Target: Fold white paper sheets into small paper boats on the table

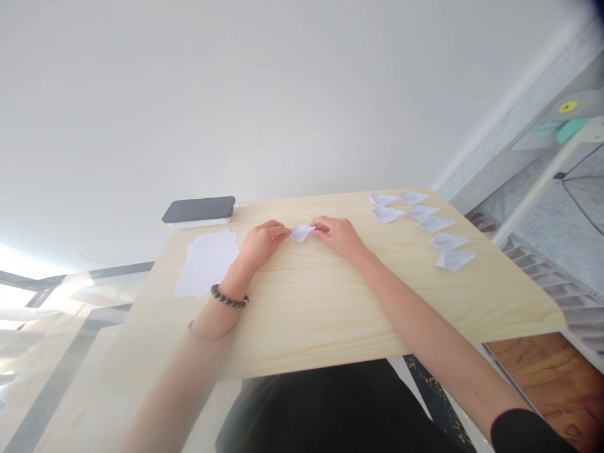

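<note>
Between my two hands is a small folded white paper boat [302, 233], just over the middle of the table. My left hand [262, 243], with a beaded bracelet at the wrist, pinches its left tip between thumb and fingers. At the opposite tip, my right hand [340, 235] grips the paper the same way. Several similar folded paper boats [435, 223] lie in loose rows toward the table's right side. A stack of white paper sheets [207, 263] rests to the left of my left hand.
A dark-screened phone [201, 208] lies on a white block at the table's back left, with a white cable beside it. The pale wooden table [325, 321] meets a plain wall behind. A white slanting pole [533, 189] stands off to the right.
</note>
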Demonstrator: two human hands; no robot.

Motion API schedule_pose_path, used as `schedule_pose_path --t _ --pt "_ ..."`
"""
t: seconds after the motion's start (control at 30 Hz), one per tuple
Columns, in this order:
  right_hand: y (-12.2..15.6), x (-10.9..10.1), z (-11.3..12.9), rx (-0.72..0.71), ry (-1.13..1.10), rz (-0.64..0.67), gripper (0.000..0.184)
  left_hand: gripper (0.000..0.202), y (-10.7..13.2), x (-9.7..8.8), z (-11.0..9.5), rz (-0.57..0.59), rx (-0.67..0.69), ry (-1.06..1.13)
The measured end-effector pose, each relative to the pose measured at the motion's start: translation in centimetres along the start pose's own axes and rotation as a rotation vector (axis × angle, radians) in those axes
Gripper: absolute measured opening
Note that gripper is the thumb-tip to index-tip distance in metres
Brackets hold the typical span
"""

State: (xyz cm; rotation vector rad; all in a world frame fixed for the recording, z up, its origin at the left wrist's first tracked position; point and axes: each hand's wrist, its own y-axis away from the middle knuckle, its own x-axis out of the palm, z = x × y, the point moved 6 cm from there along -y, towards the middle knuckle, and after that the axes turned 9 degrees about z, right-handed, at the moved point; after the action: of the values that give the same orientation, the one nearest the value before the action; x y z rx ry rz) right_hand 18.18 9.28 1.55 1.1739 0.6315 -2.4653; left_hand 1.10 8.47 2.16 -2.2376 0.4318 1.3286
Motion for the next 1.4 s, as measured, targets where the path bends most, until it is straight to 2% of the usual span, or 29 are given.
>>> schedule_pose_path --t 0.23,0.4,0.53,0.7,0.93,1.1,1.4 --pt "-0.1 0.7 1.2 -0.049 0.066 0.039 0.018 0.024 0.1 0.0 -0.9 0.059 -0.052 0.013" --pt "0.0 0.6 1.6 -0.095 0.080 0.057 0.020 0.034 0.3 0.1 -1.4 0.085 -0.082 -0.089" --pt "0.0 0.8 1.9 -0.109 0.102 0.077 0.022 0.032 0.2 0.5 -1.7 0.119 -0.084 -0.141" --pt "0.1 1.0 2.4 -0.081 0.134 0.069 0.021 0.030 0.0 0.9 -1.7 0.137 -0.113 -0.144" --pt "0.3 0.8 2.9 -0.022 0.265 0.020 0.016 0.032 0.1 0.8 -2.1 0.120 -0.068 -0.088" --pt "0.4 0.8 2.9 0.005 0.343 0.013 0.014 0.029 0.1 0.9 -2.7 0.130 -0.067 -0.129" --pt "0.2 1.5 2.7 0.046 0.380 0.125 0.019 0.028 0.1 1.3 -3.1 0.140 -0.073 -0.157"
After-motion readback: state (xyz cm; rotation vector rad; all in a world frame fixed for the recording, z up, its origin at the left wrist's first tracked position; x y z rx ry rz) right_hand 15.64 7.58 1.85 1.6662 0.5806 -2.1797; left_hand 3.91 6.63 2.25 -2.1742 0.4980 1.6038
